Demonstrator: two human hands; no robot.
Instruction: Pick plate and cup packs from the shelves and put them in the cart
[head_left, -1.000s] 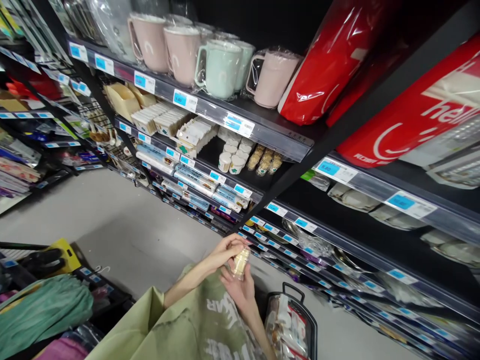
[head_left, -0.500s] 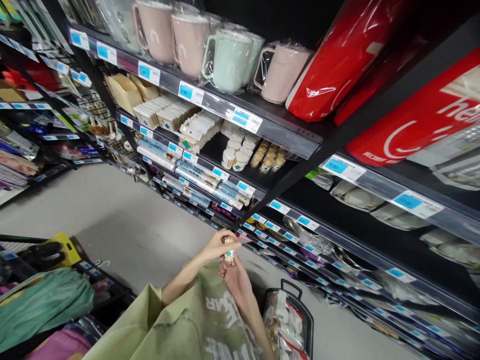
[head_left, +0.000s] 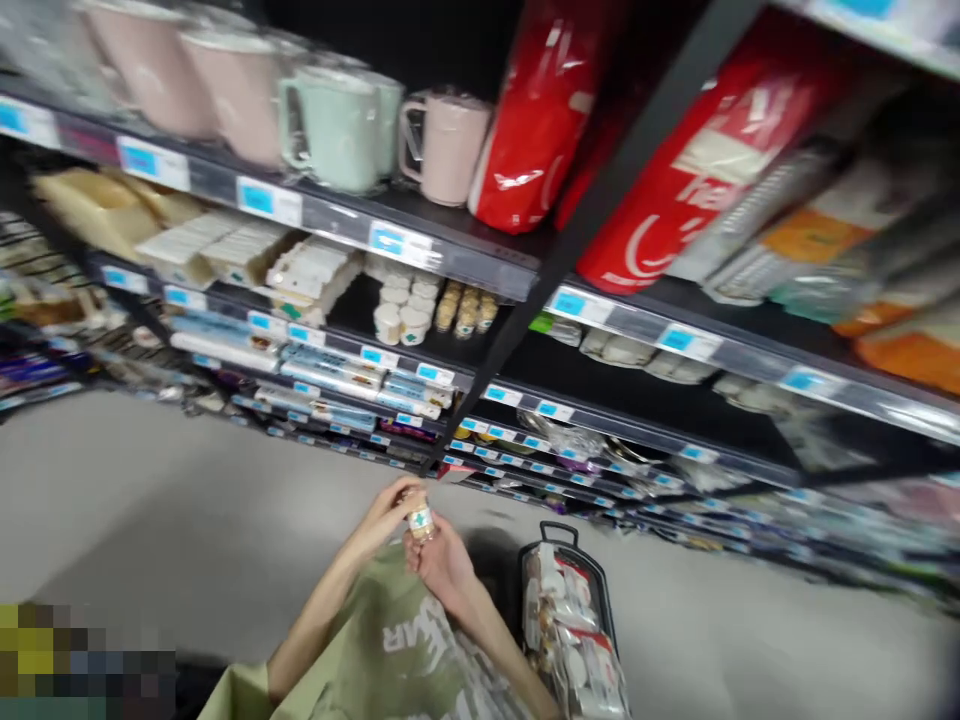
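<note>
Between my two hands, in front of my body, is a small clear jar (head_left: 421, 518) with tan contents and a white label bearing a green mark. My left hand (head_left: 384, 520) grips it near the top, fingers closed around it from the left. Curled fingers of my right hand (head_left: 446, 568) close on its lower end from below and the right. What fills the jar is too small to make out. On the shelf ahead stand similar tan jars (head_left: 466, 308), beside white-capped tubs (head_left: 405, 308).
A shelf rack with a grey edge (head_left: 480, 270) spans the front. Pink and mint mugs (head_left: 341, 130) and red packages (head_left: 525, 130) stand on its upper level. A black basket (head_left: 604, 590) holding wrapped goods is at my right on the grey floor (head_left: 697, 620).
My view has swung right, so the shelves appear shifted left and more of the right-hand aisle shows. The jar stays in both hands, now tilted slightly.
</note>
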